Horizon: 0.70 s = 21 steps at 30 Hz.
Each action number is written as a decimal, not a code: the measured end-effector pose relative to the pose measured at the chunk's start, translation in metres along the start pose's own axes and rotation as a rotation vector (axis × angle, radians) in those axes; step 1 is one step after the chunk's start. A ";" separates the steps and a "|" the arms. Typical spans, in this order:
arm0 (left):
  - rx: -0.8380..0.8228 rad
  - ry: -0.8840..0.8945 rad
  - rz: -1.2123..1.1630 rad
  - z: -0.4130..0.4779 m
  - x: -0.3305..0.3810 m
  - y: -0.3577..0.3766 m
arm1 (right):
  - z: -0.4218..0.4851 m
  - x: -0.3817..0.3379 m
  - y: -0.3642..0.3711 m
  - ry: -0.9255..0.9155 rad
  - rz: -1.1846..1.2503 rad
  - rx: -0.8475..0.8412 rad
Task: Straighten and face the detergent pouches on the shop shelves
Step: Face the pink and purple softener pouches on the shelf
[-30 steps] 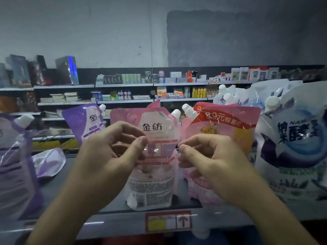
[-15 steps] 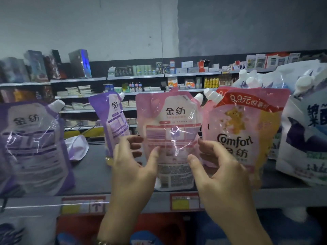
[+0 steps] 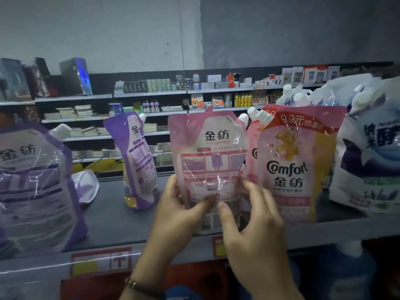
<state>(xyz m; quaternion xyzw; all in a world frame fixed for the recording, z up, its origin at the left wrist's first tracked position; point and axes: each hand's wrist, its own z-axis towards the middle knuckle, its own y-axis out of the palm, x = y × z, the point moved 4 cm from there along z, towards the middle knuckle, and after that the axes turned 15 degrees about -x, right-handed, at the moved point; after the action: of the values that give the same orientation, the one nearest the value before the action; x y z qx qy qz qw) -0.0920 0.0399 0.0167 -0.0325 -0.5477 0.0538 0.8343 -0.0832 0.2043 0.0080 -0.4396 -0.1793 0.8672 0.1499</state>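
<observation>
Both hands grip the pink pouch (image 3: 213, 165) low on its body. The left hand (image 3: 179, 204) has its thumb laid across the front and its fingers wrapped behind the left edge. The right hand (image 3: 255, 224) presses its thumb on the front near the bottom, and its fingers curl round the right edge. The pouch stands upright near the front lip of the grey shelf (image 3: 112, 215), with its white spout cap at the top right corner and a face of small boxed panels turned toward the camera. Just beside it on the right, touching or nearly touching, stands the Comfort pouch (image 3: 296, 165), pink and yellow with a red banner across the top. Further right is a big white and blue pouch (image 3: 372, 161), partly cut off by the frame edge. To the left, apart from the held pouch, a small purple pouch (image 3: 138, 163) stands turned at an angle. A large purple pouch (image 3: 32, 187) fills the near left. Between those two a pale flattened pouch (image 3: 86, 185) lies on the shelf. A red and yellow price label (image 3: 101, 259) sits on the shelf's front rail, and a thin bracelet (image 3: 134, 284) shows on the left wrist. The far shelves (image 3: 151, 94) across the aisle hold small boxes and bottles, too blurred to name.
</observation>
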 end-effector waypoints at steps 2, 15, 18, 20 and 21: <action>-0.056 0.001 -0.011 0.003 0.003 -0.001 | -0.002 -0.002 0.001 0.005 -0.004 0.005; -0.130 -0.003 -0.131 0.013 -0.008 -0.005 | -0.007 -0.002 0.022 0.010 -0.104 -0.017; -0.125 -0.001 -0.145 0.013 -0.009 -0.005 | -0.003 -0.001 0.021 0.023 -0.062 -0.030; -0.116 0.005 -0.166 0.013 -0.009 -0.004 | -0.002 -0.003 0.019 0.036 -0.035 -0.032; -0.108 0.016 -0.170 0.012 -0.008 -0.003 | -0.002 -0.005 0.020 0.043 -0.037 -0.041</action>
<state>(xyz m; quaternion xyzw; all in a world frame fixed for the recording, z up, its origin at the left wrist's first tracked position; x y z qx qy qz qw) -0.1060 0.0354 0.0143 -0.0315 -0.5438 -0.0470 0.8373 -0.0806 0.1845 0.0015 -0.4576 -0.2019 0.8509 0.1609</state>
